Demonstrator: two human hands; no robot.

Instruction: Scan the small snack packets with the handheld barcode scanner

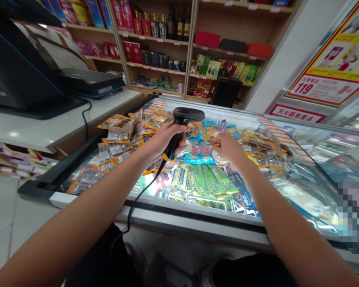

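My left hand (167, 140) is wrapped around the grip of a black barcode scanner (188, 114), whose head points to the right. A black cord runs from its base towards me. My right hand (226, 146) is closed, fingers pinched at the orange edge of a small snack packet (211, 139), most of it hidden. Below both hands is a glass-topped freezer (164, 215). A pile of clear, orange-edged snack packets (116, 133) lies on the glass at the left. More such packets (266, 149) lie at the right. Round lidded tubs (219, 158) are close below my right hand.
Green ice-pop packs (212, 179) and blue packs show under the glass. At the left, a counter (32, 127) bears a black checkout machine (20, 67) and a scale (89, 81). Shelves (155, 40) with bottles and boxes stand behind. A sign (326, 79) hangs at the right.
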